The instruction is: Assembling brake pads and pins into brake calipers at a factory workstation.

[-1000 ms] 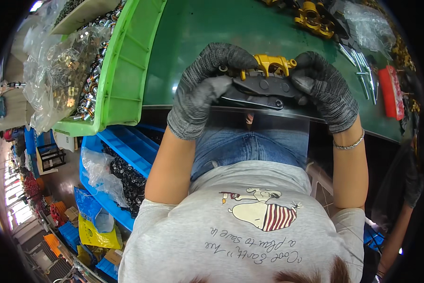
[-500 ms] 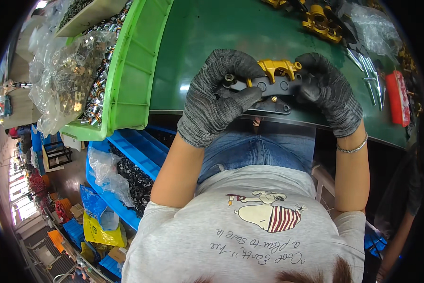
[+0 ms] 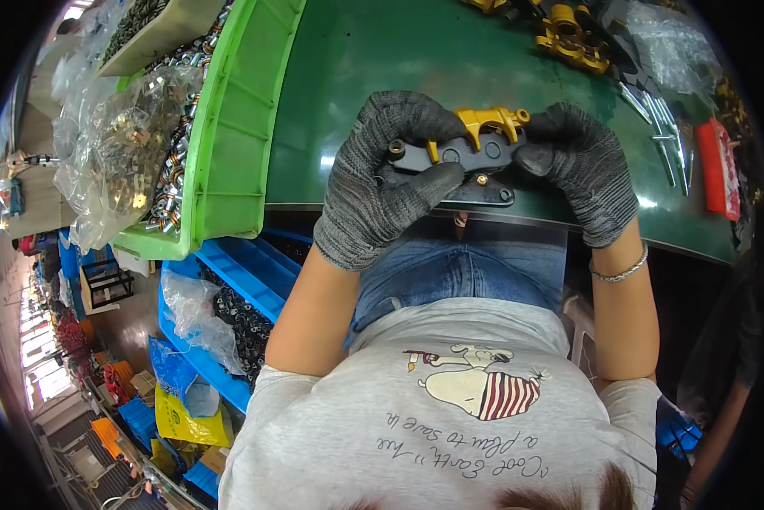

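Observation:
Both my hands wear dark grey knitted gloves. My left hand pinches the left part of a gold-and-grey metal assembly, thumb in front and fingers behind. At its right end my right hand has thumb and fingers closed on it. A gold curved casting rises along the far side of the dark grey plate, which has two round marks. A small ring-shaped fitting sits by the plate's left end. Just below, a black plate with a small brass-coloured pin lies near the table edge, partly covered by the assembly and my left thumb.
A green bin of small metal fittings stands left on the green table. More gold castings, metal rods and a red tray lie right. Below left is a blue bin of black parts.
Both hands have shifted a little left, carrying the gold-and-grey metal assembly with them. My right fingers look bent closer around its right end. The grip is kept.

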The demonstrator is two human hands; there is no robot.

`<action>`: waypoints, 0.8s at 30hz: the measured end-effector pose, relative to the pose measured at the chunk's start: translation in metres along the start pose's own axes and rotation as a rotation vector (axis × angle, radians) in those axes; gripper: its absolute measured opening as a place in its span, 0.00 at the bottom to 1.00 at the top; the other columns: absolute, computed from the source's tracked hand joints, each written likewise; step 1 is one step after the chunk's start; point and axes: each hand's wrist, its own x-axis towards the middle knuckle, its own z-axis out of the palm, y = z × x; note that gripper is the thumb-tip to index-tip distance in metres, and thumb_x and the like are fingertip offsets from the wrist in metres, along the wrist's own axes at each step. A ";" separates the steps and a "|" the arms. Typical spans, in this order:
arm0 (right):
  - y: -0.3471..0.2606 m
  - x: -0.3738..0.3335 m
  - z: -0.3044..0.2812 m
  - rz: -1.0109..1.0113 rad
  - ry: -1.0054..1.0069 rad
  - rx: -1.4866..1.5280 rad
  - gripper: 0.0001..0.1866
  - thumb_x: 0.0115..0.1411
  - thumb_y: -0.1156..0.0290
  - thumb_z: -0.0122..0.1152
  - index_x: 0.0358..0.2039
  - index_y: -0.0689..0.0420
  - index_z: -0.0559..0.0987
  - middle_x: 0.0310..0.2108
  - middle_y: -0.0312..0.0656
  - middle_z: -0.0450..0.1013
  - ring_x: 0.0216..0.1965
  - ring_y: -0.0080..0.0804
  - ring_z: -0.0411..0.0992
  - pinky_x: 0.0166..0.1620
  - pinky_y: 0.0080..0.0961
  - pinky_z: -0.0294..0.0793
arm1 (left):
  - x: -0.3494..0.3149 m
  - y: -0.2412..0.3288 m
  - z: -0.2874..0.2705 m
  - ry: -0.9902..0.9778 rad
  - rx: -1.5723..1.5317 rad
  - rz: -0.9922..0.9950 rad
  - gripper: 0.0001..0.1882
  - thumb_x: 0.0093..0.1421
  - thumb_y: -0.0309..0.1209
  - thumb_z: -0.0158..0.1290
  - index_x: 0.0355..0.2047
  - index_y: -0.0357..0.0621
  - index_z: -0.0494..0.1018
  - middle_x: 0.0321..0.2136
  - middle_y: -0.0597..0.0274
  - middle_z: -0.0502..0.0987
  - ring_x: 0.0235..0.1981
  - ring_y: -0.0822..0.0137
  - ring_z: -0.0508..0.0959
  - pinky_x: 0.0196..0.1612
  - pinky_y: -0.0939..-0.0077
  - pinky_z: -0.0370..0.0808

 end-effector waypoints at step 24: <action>-0.001 0.001 -0.013 -0.251 0.112 -0.269 0.10 0.50 0.68 0.64 0.33 0.58 0.77 0.29 0.44 0.76 0.31 0.32 0.74 0.40 0.25 0.75 | 0.076 0.062 0.017 -0.798 1.018 -0.280 0.28 0.50 0.47 0.57 0.47 0.45 0.69 0.32 0.48 0.78 0.34 0.51 0.78 0.38 0.65 0.75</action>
